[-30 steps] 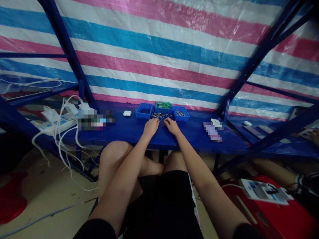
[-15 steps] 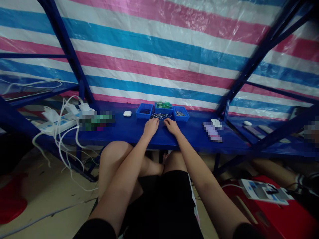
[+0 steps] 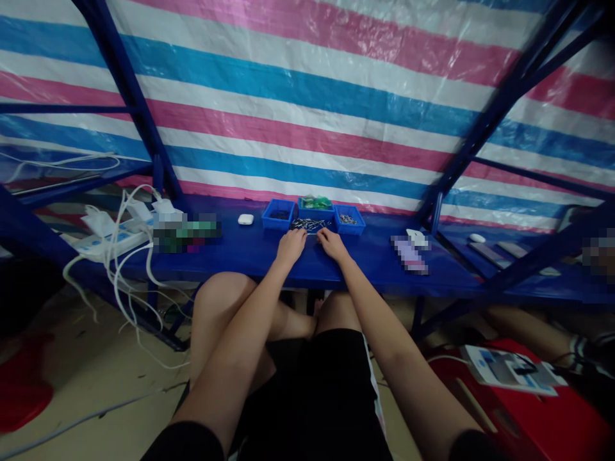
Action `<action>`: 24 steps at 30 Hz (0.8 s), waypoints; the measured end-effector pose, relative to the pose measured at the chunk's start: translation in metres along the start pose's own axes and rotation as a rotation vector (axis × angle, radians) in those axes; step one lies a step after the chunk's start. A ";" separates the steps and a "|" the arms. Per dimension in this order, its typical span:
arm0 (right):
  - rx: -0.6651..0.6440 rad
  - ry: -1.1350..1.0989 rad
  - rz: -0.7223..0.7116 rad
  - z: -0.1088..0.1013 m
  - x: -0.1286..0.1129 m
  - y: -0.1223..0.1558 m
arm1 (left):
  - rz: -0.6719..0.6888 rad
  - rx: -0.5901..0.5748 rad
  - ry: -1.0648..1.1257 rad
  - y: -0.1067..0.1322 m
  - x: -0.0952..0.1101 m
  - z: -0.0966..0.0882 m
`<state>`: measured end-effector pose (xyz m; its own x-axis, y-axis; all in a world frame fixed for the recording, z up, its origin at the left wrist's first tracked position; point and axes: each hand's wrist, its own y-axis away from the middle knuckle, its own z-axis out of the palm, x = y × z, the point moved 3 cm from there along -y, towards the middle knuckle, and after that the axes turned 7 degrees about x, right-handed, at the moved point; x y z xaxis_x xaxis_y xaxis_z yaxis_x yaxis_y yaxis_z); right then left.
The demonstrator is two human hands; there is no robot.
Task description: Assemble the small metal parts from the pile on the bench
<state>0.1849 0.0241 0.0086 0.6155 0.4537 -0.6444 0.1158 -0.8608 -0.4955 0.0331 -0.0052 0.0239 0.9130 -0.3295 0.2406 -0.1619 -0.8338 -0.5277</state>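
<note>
Between my hands runs a thin silvery rod [image 3: 312, 234], too small to name more exactly. My left hand [image 3: 291, 246] pinches its left end with closed fingers. At the opposite end, my right hand [image 3: 330, 244] closes its fingertips on the rod. Just beyond the fingertips lies a pile of slim dark and silvery pieces [image 3: 312, 223]. A blue bin [image 3: 277, 223] with dark small parts stands behind my left hand, and another blue bin [image 3: 354, 228] with small silvery parts behind my right. Between them at the back, a third blue bin [image 3: 314, 212] holds green plastic bags [image 3: 314, 202].
A white case [image 3: 245, 219] lies on the blue table [image 3: 230, 253]. Power strips [image 3: 120, 240] with tangled white cables crowd the left end. A purple phone-like object [image 3: 409, 256] lies to the right. Blue frame posts [image 3: 435, 205] rise on both sides; a red stool [image 3: 542, 422] stands lower right.
My hands keep nearly the same place and grip, with only a slight shift of the fingers around the rod.
</note>
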 end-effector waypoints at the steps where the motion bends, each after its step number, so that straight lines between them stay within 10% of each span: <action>1: 0.001 0.004 -0.002 0.000 0.000 0.000 | 0.003 -0.003 0.001 0.000 0.000 0.000; 24: 0.012 -0.037 -0.025 0.002 0.005 -0.001 | 0.008 0.000 -0.003 0.000 0.000 0.002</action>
<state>0.1859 0.0275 0.0045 0.5832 0.4833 -0.6528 0.1212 -0.8465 -0.5184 0.0340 -0.0046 0.0224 0.9128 -0.3346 0.2342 -0.1689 -0.8314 -0.5295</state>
